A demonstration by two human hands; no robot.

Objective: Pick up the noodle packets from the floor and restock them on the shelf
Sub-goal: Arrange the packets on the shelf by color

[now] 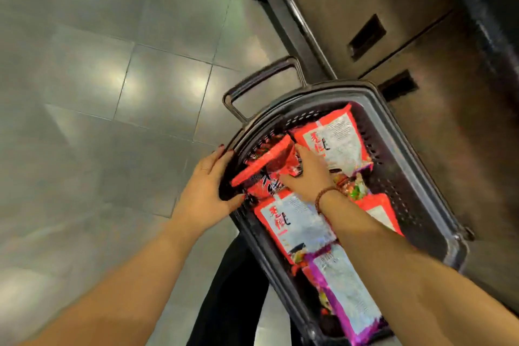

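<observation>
A dark plastic shopping basket [418, 166] stands on the floor and holds several noodle packets. My right hand [307, 174] reaches into it and grips a red packet [269, 163] at the basket's left end, tilting it up. My left hand [205, 191] grips the basket's left rim, thumb inside. Other packets lie flat: a red-and-white one [337, 140] at the far end, another [295, 222] in the middle, and a purple-edged one [345, 300] nearest me. My right forearm hides part of the contents.
Grey glossy floor tiles [112, 78] spread to the left. A dark metal cabinet base [407, 22] with recessed slots runs along the right, close to the basket. The basket's pull handle [261, 78] sticks out at its far end. My dark trouser leg [233, 289] is below the basket.
</observation>
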